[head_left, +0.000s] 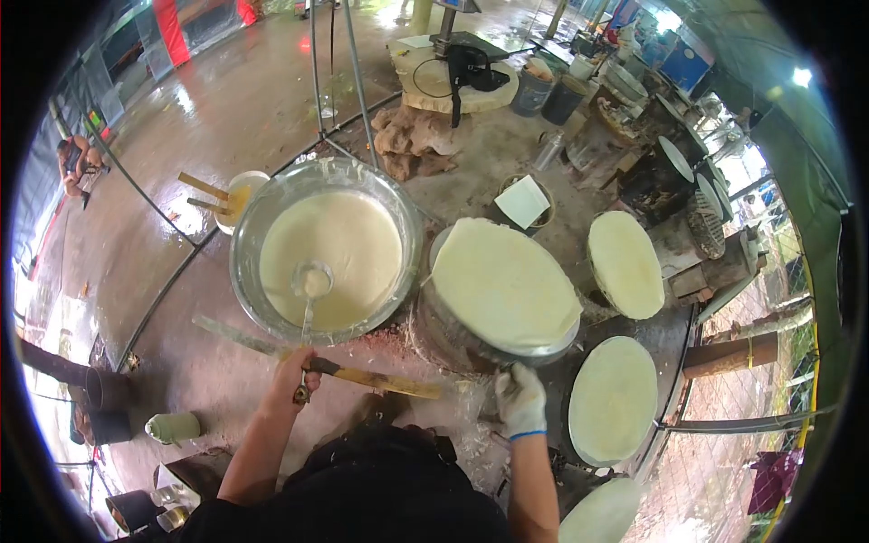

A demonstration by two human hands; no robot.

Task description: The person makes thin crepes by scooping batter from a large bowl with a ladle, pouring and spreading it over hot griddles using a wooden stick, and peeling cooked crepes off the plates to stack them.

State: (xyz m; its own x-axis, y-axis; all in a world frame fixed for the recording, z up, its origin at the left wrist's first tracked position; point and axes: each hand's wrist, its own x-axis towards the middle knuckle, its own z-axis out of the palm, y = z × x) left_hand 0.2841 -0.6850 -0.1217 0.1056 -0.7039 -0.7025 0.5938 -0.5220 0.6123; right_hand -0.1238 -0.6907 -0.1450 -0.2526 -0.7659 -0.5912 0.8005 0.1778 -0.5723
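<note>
My left hand (296,378) is closed around the handle of a metal ladle (309,312) and a flat wooden stick (376,378). The ladle's bowl rests in pale batter (348,237) inside a wide metal basin (243,262). On my right hand (520,401) is a white glove with a blue cuff; its fingers are closed at the lower rim of a round drum, and what they hold, if anything, is hidden. A pale round sheet (504,282) covers the drum's top, its edge hanging slightly over the rim.
More pale round sheets (626,262) lie on the right, one (613,401) beside my gloved hand. Behind the basin is a white bucket (249,188) with wooden handles. Metal poles (360,81) stand ahead. A person (77,165) crouches far left. Dark buckets (563,100) stand at the back.
</note>
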